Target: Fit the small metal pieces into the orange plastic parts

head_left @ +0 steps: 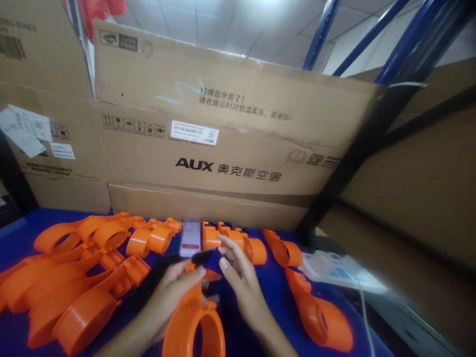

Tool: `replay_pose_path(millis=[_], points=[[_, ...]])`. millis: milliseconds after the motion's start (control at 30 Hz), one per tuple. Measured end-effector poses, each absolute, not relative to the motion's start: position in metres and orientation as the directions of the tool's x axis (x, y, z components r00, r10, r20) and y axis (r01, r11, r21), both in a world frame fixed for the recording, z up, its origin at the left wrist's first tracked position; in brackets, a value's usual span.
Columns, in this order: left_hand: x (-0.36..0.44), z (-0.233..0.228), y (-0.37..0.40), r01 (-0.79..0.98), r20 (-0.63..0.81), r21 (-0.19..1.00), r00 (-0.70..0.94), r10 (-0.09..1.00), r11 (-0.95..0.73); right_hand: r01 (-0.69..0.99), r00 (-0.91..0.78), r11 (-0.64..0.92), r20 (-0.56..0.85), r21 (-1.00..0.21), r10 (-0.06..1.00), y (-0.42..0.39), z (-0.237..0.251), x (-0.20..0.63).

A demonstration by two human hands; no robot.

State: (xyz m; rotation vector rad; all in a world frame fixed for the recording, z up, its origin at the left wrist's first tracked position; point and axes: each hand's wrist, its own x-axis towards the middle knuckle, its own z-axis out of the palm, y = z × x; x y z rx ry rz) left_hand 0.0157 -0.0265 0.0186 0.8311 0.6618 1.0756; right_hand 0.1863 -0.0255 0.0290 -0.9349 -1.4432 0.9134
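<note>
Both my hands meet at the lower middle of the head view, over an orange plastic tape dispenser (194,329) with its round ring hanging toward me. My left hand (174,281) is closed around the neck of it, thumb on top. At its upper end sits a small dark blue piece (213,260), beside a black strip-like part. My right hand (238,270) pinches the blue piece between thumb and fingers. How the parts join is blurred and partly hidden by the fingers.
Several more orange dispensers lie left (87,317) and right (327,322) on the blue tabletop (273,297). Behind my hands stand a phone (191,239) and dispensers with black tops (256,251). A cardboard wall (238,134), rack post (345,148) and white cable (364,307) bound the space.
</note>
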Motion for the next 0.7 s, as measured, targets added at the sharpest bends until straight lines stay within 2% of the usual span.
replay_pose_path(millis=[100, 200, 367, 533, 700], points=[[0.018, 0.019, -0.030, -0.480, -0.085, 0.831, 0.389, 0.917, 0.281, -0.112, -0.193, 0.262, 0.280, -0.958, 0.940, -0.024, 0.030, 0.190], [0.019, 0.015, -0.033, -0.499, -0.104, 0.795, 0.448, 0.888, 0.345, -0.106, -0.287, 0.228, 0.249, -0.968, 0.925, -0.024, 0.031, 0.193], [0.016, 0.015, -0.037, -0.481, -0.045, 0.798, 0.553, 0.832, 0.363, -0.021, -0.278, 0.260, 0.255, -0.966, 0.926, -0.024, 0.030, 0.188], [0.016, 0.021, -0.038, -0.386, -0.040, 0.880, 0.518, 0.854, 0.276, -0.021, -0.287, 0.287, 0.281, -0.958, 0.916, -0.023, 0.026, 0.178], [0.017, 0.014, -0.033, -0.376, -0.023, 0.891, 0.523, 0.852, 0.255, -0.038, -0.281, 0.290, 0.288, -0.956, 0.915, -0.026, 0.027, 0.174]])
